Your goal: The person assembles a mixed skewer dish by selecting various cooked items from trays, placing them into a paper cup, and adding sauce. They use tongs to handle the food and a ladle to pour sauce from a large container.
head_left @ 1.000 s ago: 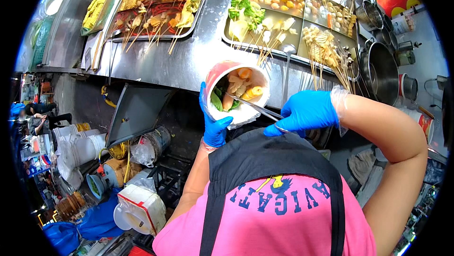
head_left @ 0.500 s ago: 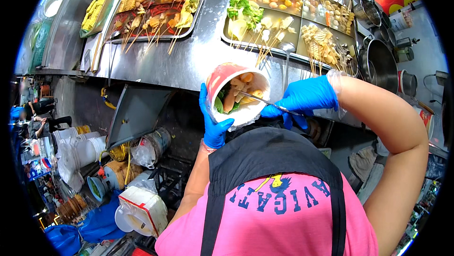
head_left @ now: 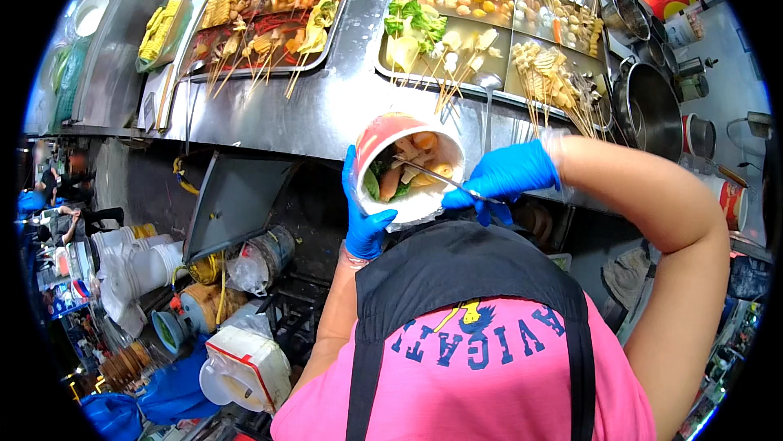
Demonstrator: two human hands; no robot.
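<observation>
My left hand (head_left: 365, 227), in a blue glove, is wrapped round the left side of a red paper tub (head_left: 377, 133). The tub is tilted so that its mouth faces me, and a whitish plastic liner (head_left: 418, 205) shows at the rim. Inside lie cooked foods (head_left: 417, 165): green leaves, a pinkish sausage-like piece and pale yellow chunks. My right hand (head_left: 504, 178), also gloved in blue, is closed on a slim, dark metal utensil (head_left: 431, 174). Its tip reaches into the food; whether it is tongs or scissors cannot be made out.
Ahead on the steel counter (head_left: 326, 111) sit a red-broth tray (head_left: 279, 72) and a larger pale-broth tray (head_left: 391, 74) of skewers. A ladle (head_left: 488, 86) leans in the latter. Metal pots (head_left: 652, 107) stand at right; a hinged metal panel (head_left: 232, 200) hangs at left.
My right hand has moved slightly left, and the utensil's tip sits deeper to the left among the food. The tub has barely shifted, still in my left hand.
</observation>
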